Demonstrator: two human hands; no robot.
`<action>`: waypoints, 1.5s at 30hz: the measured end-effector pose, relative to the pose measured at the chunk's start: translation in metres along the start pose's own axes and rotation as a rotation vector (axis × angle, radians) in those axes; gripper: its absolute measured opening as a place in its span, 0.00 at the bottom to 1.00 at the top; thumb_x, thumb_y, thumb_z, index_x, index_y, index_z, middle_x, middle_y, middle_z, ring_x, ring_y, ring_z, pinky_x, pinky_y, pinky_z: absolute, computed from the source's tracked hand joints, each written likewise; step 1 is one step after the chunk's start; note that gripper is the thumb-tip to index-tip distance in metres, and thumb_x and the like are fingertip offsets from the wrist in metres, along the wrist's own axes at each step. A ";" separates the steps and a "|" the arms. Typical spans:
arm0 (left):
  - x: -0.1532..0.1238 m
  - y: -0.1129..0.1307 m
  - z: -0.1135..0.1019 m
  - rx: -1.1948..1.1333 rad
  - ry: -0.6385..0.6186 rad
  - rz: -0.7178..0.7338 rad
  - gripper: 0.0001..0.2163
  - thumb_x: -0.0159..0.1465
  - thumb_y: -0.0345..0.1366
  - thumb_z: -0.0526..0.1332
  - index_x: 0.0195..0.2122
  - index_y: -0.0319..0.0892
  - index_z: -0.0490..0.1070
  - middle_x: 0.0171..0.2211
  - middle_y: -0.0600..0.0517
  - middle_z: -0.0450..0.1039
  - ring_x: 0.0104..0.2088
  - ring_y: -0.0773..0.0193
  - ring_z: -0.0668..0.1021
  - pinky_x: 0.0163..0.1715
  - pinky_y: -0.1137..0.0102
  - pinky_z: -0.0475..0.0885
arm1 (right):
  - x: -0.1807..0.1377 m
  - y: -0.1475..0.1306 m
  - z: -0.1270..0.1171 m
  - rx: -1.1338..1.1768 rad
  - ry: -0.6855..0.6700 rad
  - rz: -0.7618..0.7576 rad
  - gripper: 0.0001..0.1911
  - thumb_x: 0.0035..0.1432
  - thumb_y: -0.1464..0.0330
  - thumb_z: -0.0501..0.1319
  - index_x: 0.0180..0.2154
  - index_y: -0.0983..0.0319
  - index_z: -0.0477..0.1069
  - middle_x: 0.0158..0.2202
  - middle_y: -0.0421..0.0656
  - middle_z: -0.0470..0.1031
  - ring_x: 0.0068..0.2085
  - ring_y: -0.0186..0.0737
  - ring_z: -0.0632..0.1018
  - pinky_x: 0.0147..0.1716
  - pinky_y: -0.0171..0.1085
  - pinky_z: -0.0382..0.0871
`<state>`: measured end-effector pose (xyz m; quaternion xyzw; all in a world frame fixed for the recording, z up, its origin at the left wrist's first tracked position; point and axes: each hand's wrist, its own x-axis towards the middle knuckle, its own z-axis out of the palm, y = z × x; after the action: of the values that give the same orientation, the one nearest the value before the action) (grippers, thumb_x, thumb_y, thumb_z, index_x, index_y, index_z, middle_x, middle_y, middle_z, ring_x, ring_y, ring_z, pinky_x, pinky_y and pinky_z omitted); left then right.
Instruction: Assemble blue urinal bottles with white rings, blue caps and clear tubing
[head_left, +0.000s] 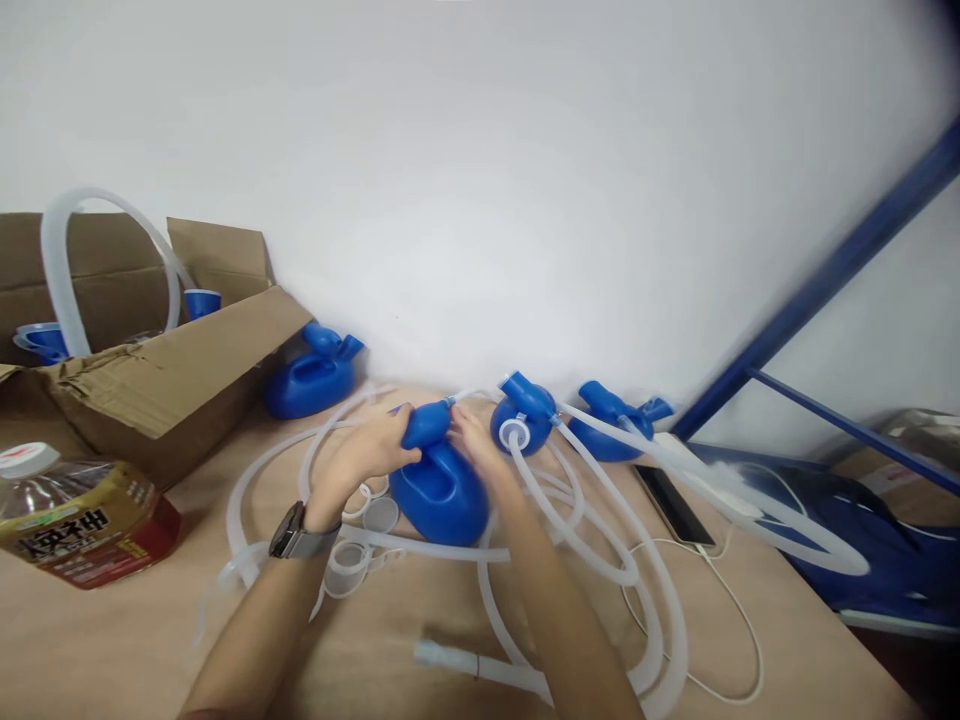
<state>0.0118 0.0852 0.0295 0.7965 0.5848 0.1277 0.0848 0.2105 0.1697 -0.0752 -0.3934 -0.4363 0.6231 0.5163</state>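
A blue plastic urinal bottle lies on the table in front of me, its neck pointing up and away. My left hand, with a watch on the wrist, grips the neck from the left, thumb across the front. From the other side my right hand holds the neck near a small nozzle, where a clear tube joins; its fingertips are partly hidden. Beside my left wrist lie several white ring caps. To the right of my right hand rests a second blue bottle with a white cap and tube fitted.
Clear hoses loop over the wooden table. More blue bottles stand by the wall, left and right. An open cardboard box and a drink bottle are at left. A phone with a cable lies right, near a blue metal frame.
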 end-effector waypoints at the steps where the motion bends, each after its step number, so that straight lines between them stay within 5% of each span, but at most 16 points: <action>1: 0.001 -0.001 0.002 0.001 -0.016 -0.006 0.23 0.62 0.41 0.66 0.57 0.39 0.70 0.51 0.39 0.81 0.52 0.45 0.83 0.49 0.61 0.75 | 0.001 -0.001 0.002 0.017 -0.020 0.006 0.19 0.55 0.50 0.74 0.39 0.57 0.79 0.38 0.43 0.85 0.41 0.45 0.84 0.39 0.39 0.77; 10: 0.002 0.007 0.008 0.000 -0.023 -0.032 0.20 0.70 0.46 0.62 0.58 0.40 0.66 0.48 0.38 0.82 0.47 0.44 0.85 0.43 0.62 0.75 | 0.007 0.006 -0.001 0.145 -0.068 -0.032 0.17 0.50 0.56 0.78 0.34 0.58 0.78 0.31 0.40 0.82 0.37 0.43 0.82 0.42 0.40 0.78; 18: 0.000 0.009 0.015 0.047 -0.042 -0.037 0.31 0.71 0.43 0.63 0.69 0.33 0.57 0.53 0.31 0.80 0.49 0.39 0.85 0.44 0.59 0.75 | 0.015 0.009 0.001 0.182 -0.057 -0.109 0.18 0.50 0.55 0.78 0.34 0.58 0.79 0.34 0.42 0.83 0.43 0.47 0.84 0.48 0.43 0.79; 31: 0.000 0.012 0.015 0.126 -0.035 -0.063 0.29 0.72 0.43 0.62 0.68 0.33 0.59 0.51 0.30 0.81 0.49 0.38 0.85 0.44 0.58 0.75 | 0.016 0.010 -0.004 0.225 0.014 -0.110 0.17 0.47 0.64 0.80 0.37 0.59 0.79 0.37 0.42 0.85 0.43 0.44 0.84 0.50 0.42 0.79; 45: -0.001 0.013 0.016 0.126 0.005 -0.079 0.28 0.70 0.43 0.64 0.67 0.36 0.60 0.50 0.32 0.81 0.48 0.40 0.85 0.46 0.58 0.75 | 0.020 0.001 0.006 0.377 0.072 -0.028 0.07 0.55 0.70 0.72 0.36 0.57 0.78 0.40 0.42 0.85 0.52 0.46 0.83 0.57 0.43 0.77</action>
<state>0.0285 0.0804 0.0177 0.7761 0.6231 0.0892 0.0380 0.2019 0.1883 -0.0751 -0.3055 -0.2986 0.6721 0.6048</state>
